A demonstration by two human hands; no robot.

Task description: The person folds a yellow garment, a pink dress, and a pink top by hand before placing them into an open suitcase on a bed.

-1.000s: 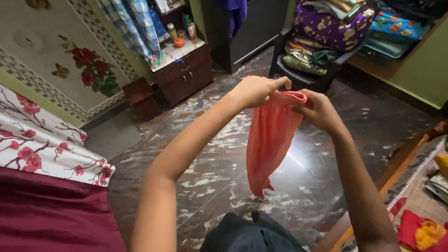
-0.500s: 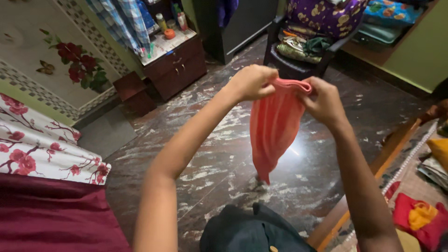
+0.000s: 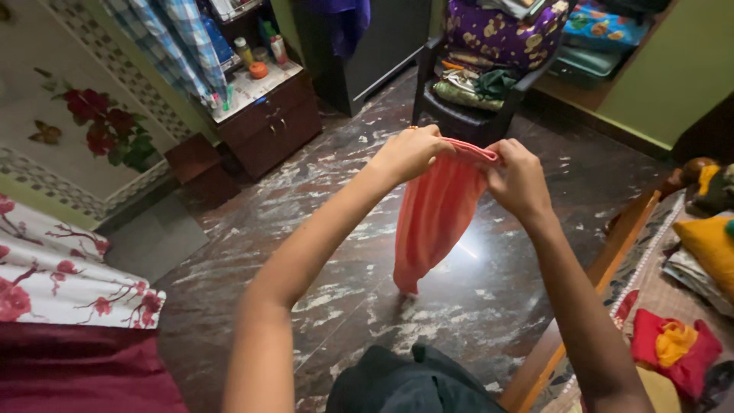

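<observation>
Both of my hands pinch the top edge of the salmon-pink cloth (image 3: 432,214), left hand (image 3: 409,153) and right hand (image 3: 516,180) close together, held above the marble floor (image 3: 321,229). It hangs loose (bunched), so a slack grip could drop it.

Both arms are stretching out over the dark marbled stone floor (image 3: 306,199), the left hand (image 3: 409,151) and right hand (image 3: 520,180) pinching the top edge of a salmon-pink soft cloth (image 3: 432,218) that is hanging down between them. Beyond it, a dark plastic chair (image 3: 466,115) is carrying folded clothes, and a low brown wooden cabinet (image 3: 267,122) is standing against the wall.
</observation>
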